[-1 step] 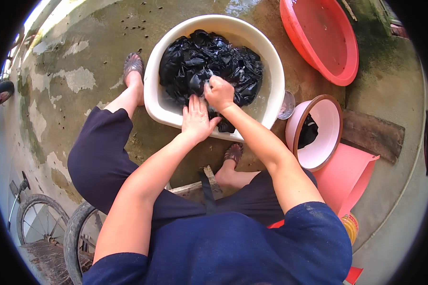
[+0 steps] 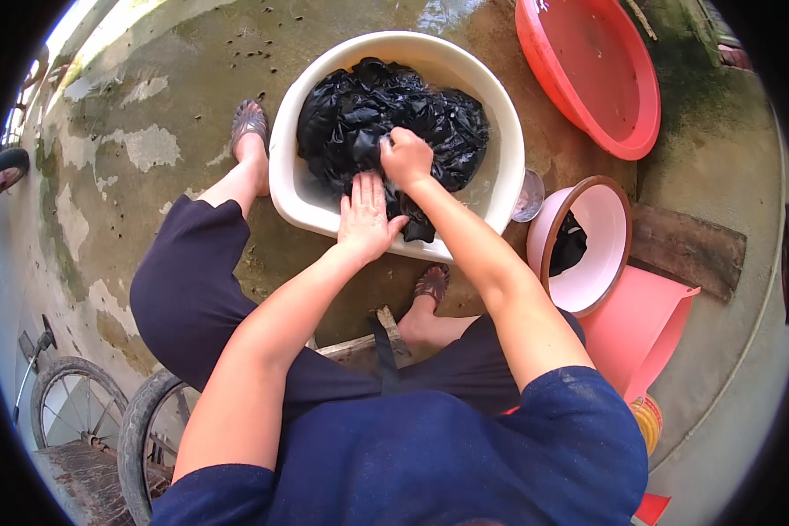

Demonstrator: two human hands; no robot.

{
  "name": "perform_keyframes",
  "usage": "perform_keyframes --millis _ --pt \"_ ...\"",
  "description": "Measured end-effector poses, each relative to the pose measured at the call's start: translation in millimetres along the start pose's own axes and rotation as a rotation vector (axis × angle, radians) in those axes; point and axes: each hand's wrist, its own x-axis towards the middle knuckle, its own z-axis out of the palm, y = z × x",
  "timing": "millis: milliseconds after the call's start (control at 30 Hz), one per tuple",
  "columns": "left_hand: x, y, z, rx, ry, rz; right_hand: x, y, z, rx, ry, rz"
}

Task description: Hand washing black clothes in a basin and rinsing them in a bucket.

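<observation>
Wet black clothing (image 2: 438, 131) lies heaped in cloudy water inside a white plastic tub (image 2: 282, 175). My left hand (image 2: 366, 219) rests flat on the cloth near the tub's near rim, fingers stretched out and thumb spread to the right. Just beyond it and to the right, my right hand (image 2: 407, 159) is closed in a fist around a bunch of the black clothing. A fold of that cloth hangs down the tub's near inner side, right of my left thumb. The fingertips of my right hand are partly hidden.
Right of the tub are a metal bowl (image 2: 528, 195), a brown-rimmed pink basin (image 2: 622, 254) with black cloth in it, and a tipped pink bucket (image 2: 631, 324). A large red basin (image 2: 649, 123) holds water at the far right. Bicycle-type wheels (image 2: 79, 394) stand lower left.
My right fist has shifted slightly away from me over the clothing. My left hand stays in nearly the same place on the cloth.
</observation>
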Motion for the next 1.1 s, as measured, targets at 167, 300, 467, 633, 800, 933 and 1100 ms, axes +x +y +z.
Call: perform_keyframes --millis 167,300,467,633,800,933,1100 --pt "3.7 -8.1 30.1 -0.36 0.164 0.053 66.8 27.8 -23.8 0.1 -0.382 0.304" --pt "0.5 -23.0 -6.6 -0.161 -0.006 -0.384 -45.9 -16.6 -60.9 0.01 -0.544 -0.376" --pt "1.9 -11.6 -11.7 -0.078 -0.009 -0.116 -33.0 1.8 -21.2 -0.016 -0.159 -0.265" --pt "12.1 4.5 14.3 -0.013 -0.056 -0.031 62.9 13.0 -10.7 -0.18 -0.487 0.228" --pt "-4.9 -18.2 1.5 -0.129 0.001 -0.296 -44.6 8.3 -46.5 0.229 -0.343 -0.693" --pt "-1.1 -6.5 -11.6 -0.086 -0.002 -0.076 -63.7 12.1 -46.6 0.102 -0.143 -0.473" --pt "7.8 -6.2 8.0 -0.01 -0.001 -0.062 40.4 2.8 -4.3 0.081 -0.448 0.33"
